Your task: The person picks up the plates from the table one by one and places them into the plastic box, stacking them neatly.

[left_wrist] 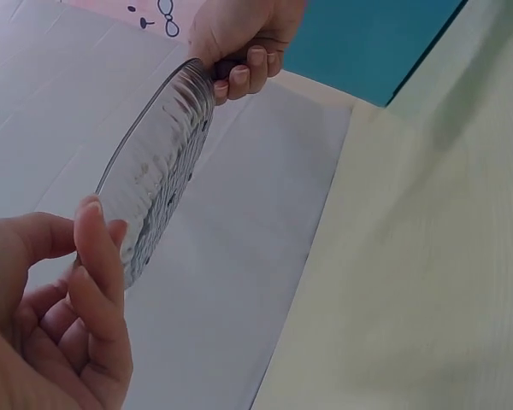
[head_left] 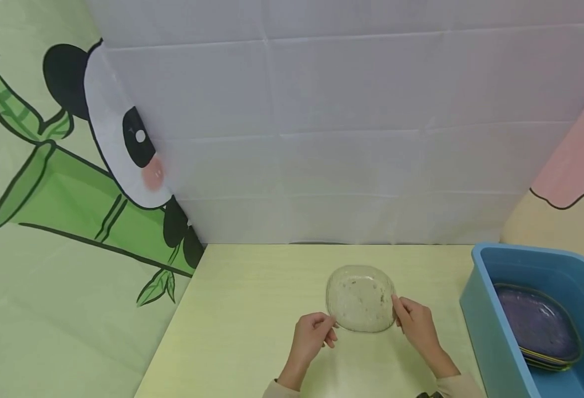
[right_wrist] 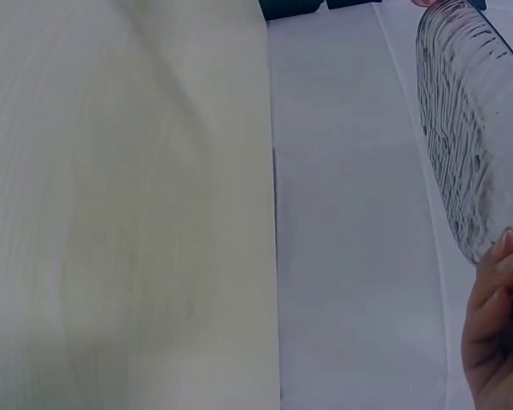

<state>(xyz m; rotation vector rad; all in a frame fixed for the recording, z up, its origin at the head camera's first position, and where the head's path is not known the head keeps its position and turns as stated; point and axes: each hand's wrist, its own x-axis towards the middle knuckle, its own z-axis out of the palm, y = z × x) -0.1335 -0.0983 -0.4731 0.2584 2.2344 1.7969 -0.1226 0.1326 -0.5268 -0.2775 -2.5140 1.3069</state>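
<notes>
A clear glass plate (head_left: 361, 298) with rounded corners and a ridged underside is held up above the table between both hands. My left hand (head_left: 312, 334) pinches its near left rim between thumb and fingers. At the right rim, my right hand (head_left: 415, 320) grips the edge with the thumb on top and fingers curled below. In the left wrist view the plate (left_wrist: 158, 162) appears tilted, nearly edge-on, with the right hand (left_wrist: 244, 43) at its far end. The right wrist view catches the plate's ribbed side (right_wrist: 462, 128) and part of the right hand (right_wrist: 500, 325).
A blue plastic bin (head_left: 500, 331) stands at the right of the pale wooden table (head_left: 242, 309). Inside it lies a stack of dark-looking glass plates (head_left: 540, 323). A white sheet (head_left: 341, 166) hangs behind the table, with a panda-printed cloth (head_left: 122, 138) on the left.
</notes>
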